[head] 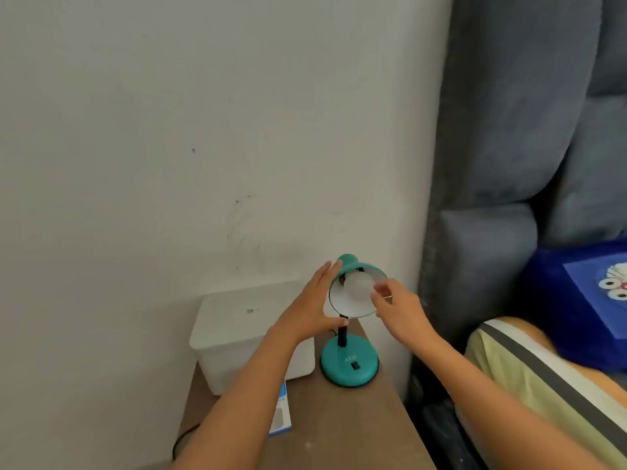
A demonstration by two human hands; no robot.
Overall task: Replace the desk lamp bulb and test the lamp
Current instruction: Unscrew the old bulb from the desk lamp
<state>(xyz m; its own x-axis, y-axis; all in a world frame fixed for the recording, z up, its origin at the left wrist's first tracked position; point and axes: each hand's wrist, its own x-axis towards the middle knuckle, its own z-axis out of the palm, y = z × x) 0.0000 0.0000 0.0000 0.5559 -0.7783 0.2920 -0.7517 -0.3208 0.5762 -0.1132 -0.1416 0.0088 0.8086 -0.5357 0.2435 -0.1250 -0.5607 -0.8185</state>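
Note:
A teal desk lamp stands on a round base (349, 362) with a black switch, at the far right of a small brown table (339, 429). Its shade (353, 266) is tilted so the white inside faces me. A frosted white bulb (358, 284) sits in the shade's socket, unlit. My left hand (314, 300) cups the shade's left side, fingers spread on it and thumb under the rim. My right hand (395, 305) pinches the bulb's front with its fingertips.
A white lidded plastic box (237, 330) stands left of the lamp against the white wall. A blue and white bulb carton (281, 415) lies on the table under my left forearm. A grey padded headboard (492, 198) and bedding lie to the right.

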